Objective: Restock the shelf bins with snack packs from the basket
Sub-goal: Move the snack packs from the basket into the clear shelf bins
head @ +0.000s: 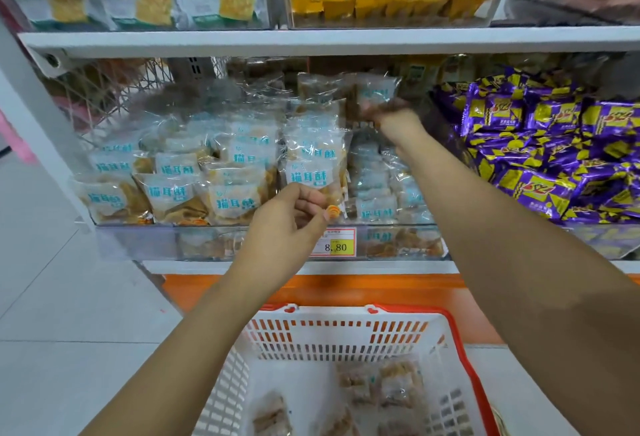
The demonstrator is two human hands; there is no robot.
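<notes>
In front of both hands I log the clear shelf bin (138, 241), stacked with snack packs (173, 190). Below the hands: white basket (346, 328), red rim, a few loose packs (398, 387) on its floor. Left hand (287, 217) pinches the lower corner of 1 front pack (315, 162), thumb against forefinger. Right hand (398, 124), deeper in the bin beside a rear pack (375, 93), is blurred; I cannot tell its grip.

Clear snack packs (235, 176), blue print, tan contents, heaped in clear shelf bin (138, 241); few more flat in white red-rimmed basket (464, 349).
</notes>
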